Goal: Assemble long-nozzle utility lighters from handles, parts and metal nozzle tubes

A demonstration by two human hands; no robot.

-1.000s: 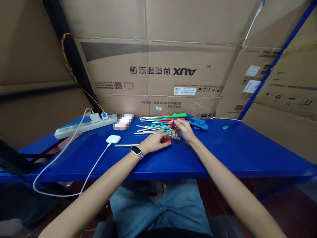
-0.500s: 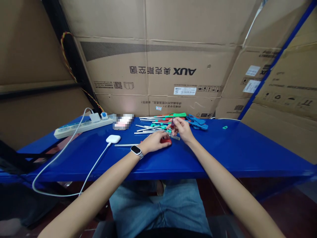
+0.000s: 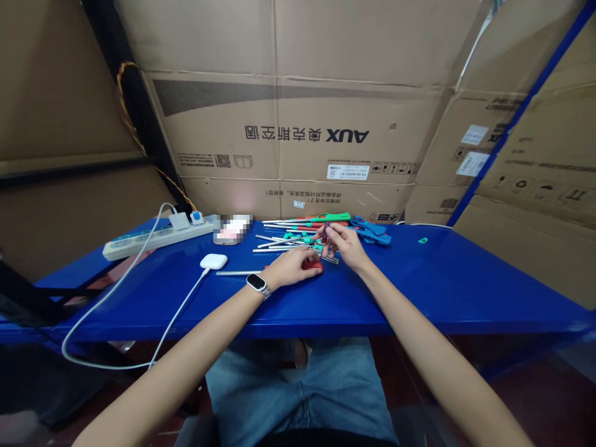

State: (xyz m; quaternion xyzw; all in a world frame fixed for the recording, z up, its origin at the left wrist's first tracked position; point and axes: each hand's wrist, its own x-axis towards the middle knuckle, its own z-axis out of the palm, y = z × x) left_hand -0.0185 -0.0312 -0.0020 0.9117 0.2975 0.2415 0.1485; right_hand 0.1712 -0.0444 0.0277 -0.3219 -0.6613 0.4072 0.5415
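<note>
The left hand closes its grip on a red-handled tool lying on the blue worktop; the right hand, just at its 2 o'clock, pinches a small part I cannot identify. Open room stretches toward 3 o'clock and along the near edge. Cardboard boxes wall the back; a power strip lies at 9 o'clock.
</note>
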